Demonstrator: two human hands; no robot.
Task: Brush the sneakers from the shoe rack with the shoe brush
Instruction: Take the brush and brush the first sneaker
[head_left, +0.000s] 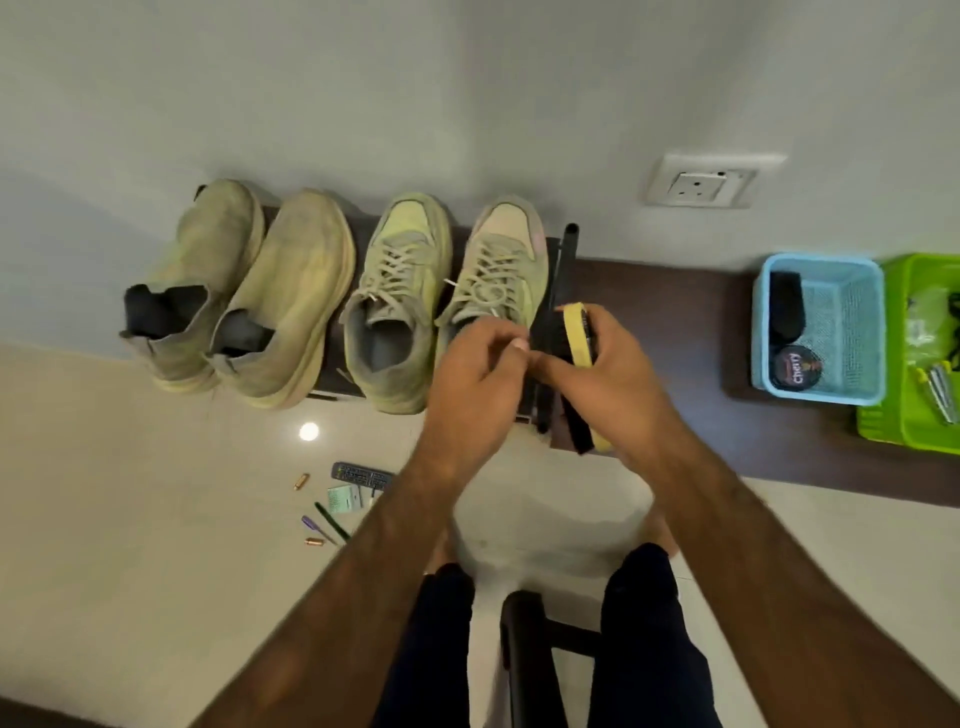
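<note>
Four pale olive shoes stand in a row on a dark low shoe rack (560, 260) against the wall: two suede slip-on shoes (291, 301) at left, two lace-up sneakers (395, 301) at right. Right hand (597, 374) grips a yellow wooden-backed, black-bristled shoe brush (579, 332), held just right of the rightmost sneaker, over the rack's end post. Left hand (472, 374) has its fingers curled and meets the right thumb at that sneaker's heel; whether it holds anything cannot be determined. Further right, a blue plastic basket (821, 260) containing a round polish tin (797, 366) sits beside a green tray (914, 431). A grey remote control (361, 475) lies on the floor.
</note>
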